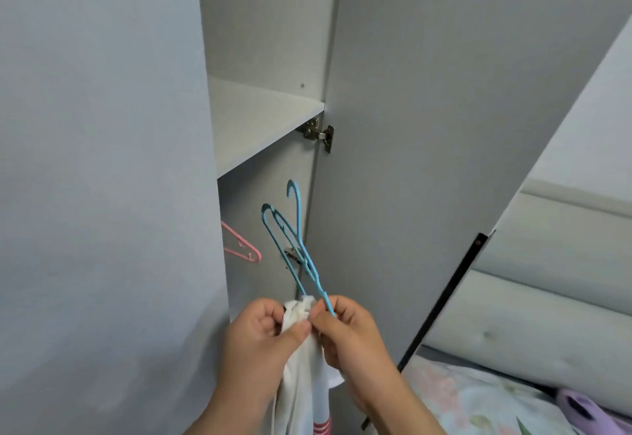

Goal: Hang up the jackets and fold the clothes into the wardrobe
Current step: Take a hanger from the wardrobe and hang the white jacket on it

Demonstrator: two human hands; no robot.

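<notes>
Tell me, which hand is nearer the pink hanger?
Left. The left hand is below and right of the pink hanger; the right hand lies farther right.

Left hand (263, 328) gripping bunched top of white garment (304, 383); right hand (349, 328) pinching end of blue hanger (309, 263) beside it. Hanger tilting up into open wardrobe (266, 24), below shelf (260, 119). Pink hanger (254, 252) hanging inside at left. Flowered bedding (478, 404) lying at lower right.

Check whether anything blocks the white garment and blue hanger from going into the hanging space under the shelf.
Nothing visible does. The door stands open and the space under the shelf lies free ahead of the blue hanger and white garment. The only thing seen inside, a pink hanger, sits off to the left.
</notes>
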